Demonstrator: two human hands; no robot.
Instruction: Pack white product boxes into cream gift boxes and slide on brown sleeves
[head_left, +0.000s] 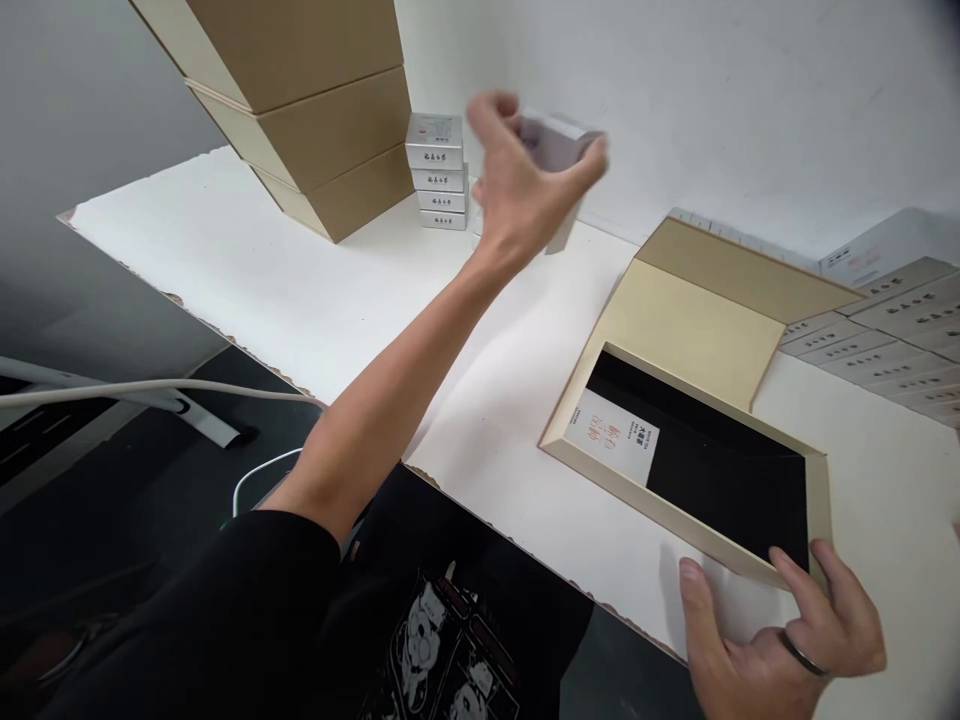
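My left hand [517,185] is raised above the table near the wall. It is closed around a small pale box [555,140], blurred by motion, between thumb and fingers. My right hand [787,635] is at the near right corner of an open cream gift box [630,465], its fingers hooked over the rim and the thumb outside the front wall. The lid [697,310] of the gift box leans back. Inside, a white printed small box [613,437] lies at the left end of the black lining [731,490].
Left of my raised hand stands a stack of small silver boxes [437,158]. Large tan boxes [330,120] are piled at the far left. More small boxes [892,330] are stacked behind the lid at right. The white table [330,300] has a chipped front edge.
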